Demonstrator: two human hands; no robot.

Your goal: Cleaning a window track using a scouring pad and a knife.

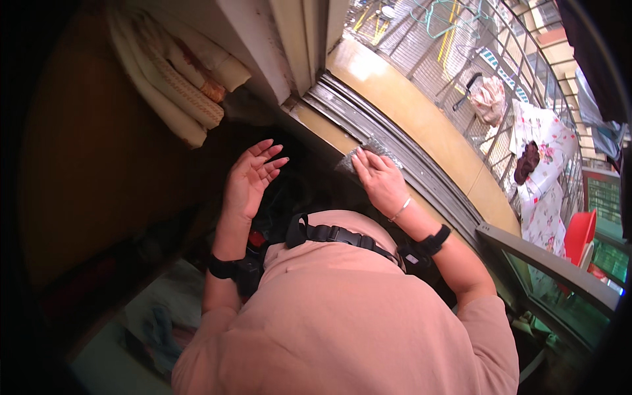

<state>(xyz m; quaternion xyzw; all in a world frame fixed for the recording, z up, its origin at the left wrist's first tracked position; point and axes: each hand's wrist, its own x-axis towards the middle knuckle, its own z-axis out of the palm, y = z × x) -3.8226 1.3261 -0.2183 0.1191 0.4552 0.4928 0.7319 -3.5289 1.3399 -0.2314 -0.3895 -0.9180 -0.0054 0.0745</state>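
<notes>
My right hand (384, 183) is closed on a grey, speckled cloth (345, 162), pressing it against the inner edge of the window sill (322, 130). Part of the cloth sticks out past my fingertips and over the metal sliding track (421, 168). My left hand (248, 182) is raised to the left of it, fingers apart and slightly curled, with nothing in it. A dark area lies behind that hand.
Folded cream fabric (174, 79) hangs at the upper left. A sliding window frame (546, 266) stands at the right. Beyond the tan outer ledge (421, 105), a barred cage holds hangers (454, 16), a floral cloth (543, 158) and a red plastic container (579, 237).
</notes>
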